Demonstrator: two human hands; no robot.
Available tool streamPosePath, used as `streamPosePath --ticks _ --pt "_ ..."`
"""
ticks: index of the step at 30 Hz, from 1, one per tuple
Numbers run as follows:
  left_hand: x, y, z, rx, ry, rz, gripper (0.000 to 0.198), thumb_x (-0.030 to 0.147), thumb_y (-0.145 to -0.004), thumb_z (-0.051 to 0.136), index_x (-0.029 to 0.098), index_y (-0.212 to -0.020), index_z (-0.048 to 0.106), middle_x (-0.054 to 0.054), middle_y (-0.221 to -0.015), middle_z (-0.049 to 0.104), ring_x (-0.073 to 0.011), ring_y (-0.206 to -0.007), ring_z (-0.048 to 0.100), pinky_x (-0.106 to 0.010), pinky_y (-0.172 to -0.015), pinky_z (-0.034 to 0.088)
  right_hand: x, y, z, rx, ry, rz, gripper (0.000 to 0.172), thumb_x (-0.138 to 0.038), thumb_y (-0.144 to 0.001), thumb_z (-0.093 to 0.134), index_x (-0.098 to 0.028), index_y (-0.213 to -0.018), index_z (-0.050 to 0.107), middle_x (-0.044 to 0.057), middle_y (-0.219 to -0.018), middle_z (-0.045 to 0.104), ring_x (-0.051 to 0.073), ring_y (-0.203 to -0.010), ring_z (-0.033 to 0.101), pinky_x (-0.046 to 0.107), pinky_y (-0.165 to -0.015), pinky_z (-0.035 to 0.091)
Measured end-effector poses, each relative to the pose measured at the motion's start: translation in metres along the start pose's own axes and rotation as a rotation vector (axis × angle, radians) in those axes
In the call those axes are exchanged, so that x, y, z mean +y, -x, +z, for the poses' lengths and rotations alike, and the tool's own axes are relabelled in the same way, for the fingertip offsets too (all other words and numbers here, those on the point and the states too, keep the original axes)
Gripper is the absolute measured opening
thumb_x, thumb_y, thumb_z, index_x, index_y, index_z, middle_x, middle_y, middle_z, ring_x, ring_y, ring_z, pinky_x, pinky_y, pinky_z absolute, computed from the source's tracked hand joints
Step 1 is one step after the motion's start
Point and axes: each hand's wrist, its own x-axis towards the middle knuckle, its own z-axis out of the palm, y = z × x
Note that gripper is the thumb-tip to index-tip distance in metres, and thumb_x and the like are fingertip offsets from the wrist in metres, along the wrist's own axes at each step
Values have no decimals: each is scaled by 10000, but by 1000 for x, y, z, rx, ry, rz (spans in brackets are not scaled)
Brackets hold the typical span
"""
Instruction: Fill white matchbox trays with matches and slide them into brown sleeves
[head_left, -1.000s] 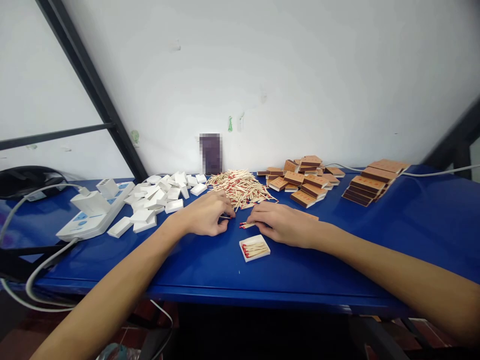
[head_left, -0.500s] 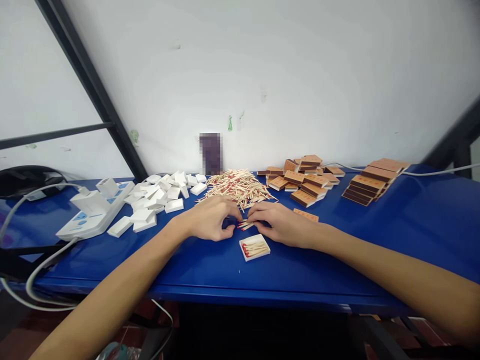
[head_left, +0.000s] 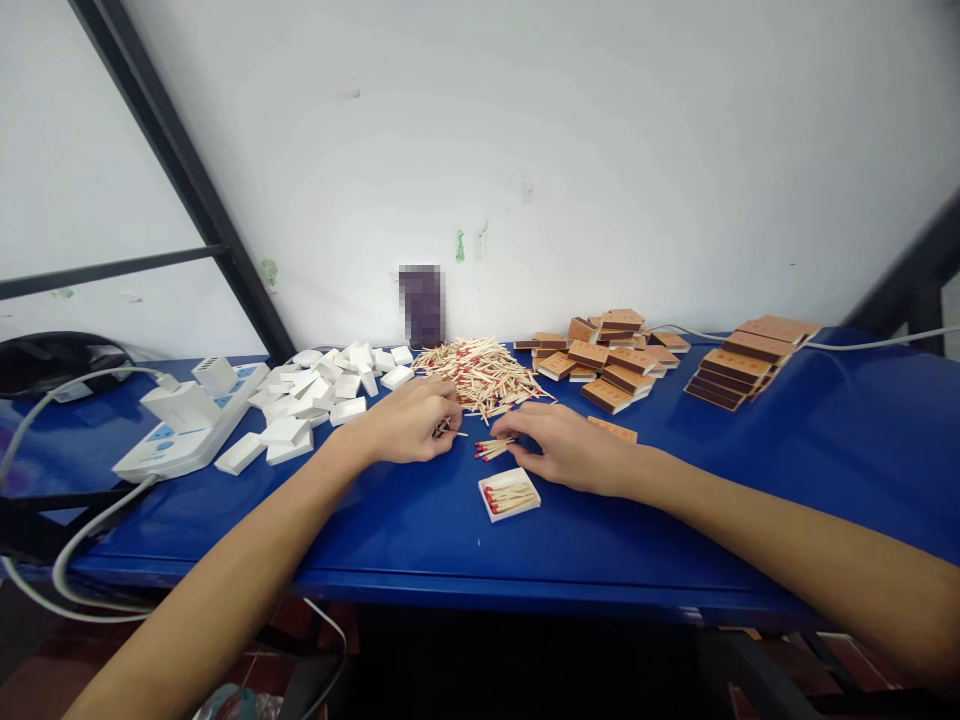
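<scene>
My left hand (head_left: 424, 420) is closed with matches pinched between its fingers; one pale stick pokes out to the right. My right hand (head_left: 551, 440) is closed around the tail ends of a small bunch of matches (head_left: 491, 450), their red heads pointing left. Just below that bunch lies a white matchbox tray (head_left: 510, 495), partly filled with red-headed matches. Behind both hands spreads a big heap of loose matches (head_left: 487, 370). An orange matchbox sleeve (head_left: 611, 430) lies behind my right wrist, partly hidden by it.
White matchbox trays (head_left: 315, 390) are piled to the left, beside a power strip (head_left: 195, 420) with white plugs and cables. Orange matchboxes (head_left: 615, 365) form a pile at the back right, with a leaning stack (head_left: 750, 360) farther right. The blue table (head_left: 600, 550) meets a white wall.
My left hand has moved left and slightly back, away from my right hand, with matches in its fingers. My right hand stays almost in place, its bunch now more visible.
</scene>
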Motion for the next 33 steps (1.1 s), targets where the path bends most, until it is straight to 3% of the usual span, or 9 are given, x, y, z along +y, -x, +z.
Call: streamPosePath --ticks 9,14,18,23,26,29,33 --pt "18 -17 24 121 123 -32 190 277 -959 518 193 -958 688 -39 -912 619 -196 -894 544 -327 -813 377 -2 -2 1 8 -3 -66 204 -99 -883 529 -161 -941 714 84 -922 715 194 -842 660 320 -773 514" --pt "5 -12 15 127 45 -26 273 233 -988 419 182 -1048 680 -58 -950 628 -201 -912 548 -331 -816 386 1 1 4 51 -1 -79 187 -130 -899 530 -165 -933 710 108 -1008 683 220 -936 638 354 -805 522" --pt "-14 1 -4 96 -86 -64 232 172 -897 473 178 -934 702 -66 -902 620 -208 -874 544 -332 -787 382 0 2 4 63 -31 -84 180 -193 -939 528 -182 -998 698 112 -1117 655 228 -1044 602 375 -880 506" --pt "-13 9 -20 -1 -31 -94 147 217 -782 549 176 -744 686 -35 -769 633 -173 -729 547 -309 -714 384 -2 -1 0 -40 -79 -73 207 -239 -987 489 -188 -1016 687 79 -985 695 198 -933 628 354 -845 494" --pt "-6 7 -19 -62 -11 -110 186 279 -778 575 168 -639 628 -12 -662 626 -143 -612 516 -291 -635 356 -2 -2 -3 -51 -83 -53 211 -262 -989 497 -182 -989 692 70 -943 702 194 -900 631 348 -823 487" --pt "-5 6 -14 -60 -26 -91 216 313 -790 588 167 -632 611 -21 -677 648 -148 -617 534 -291 -630 350 -2 -2 -4 -54 -93 -46 204 -258 -984 508 -186 -999 698 66 -946 709 194 -902 639 344 -822 488" --pt "-9 6 -9 -69 -15 -104 130 229 -757 566 174 -658 629 -18 -674 658 -147 -606 548 -282 -616 359 -3 -2 -3 -36 -109 -46 190 -245 -973 523 -195 -1000 705 63 -962 722 189 -899 653 335 -821 490"
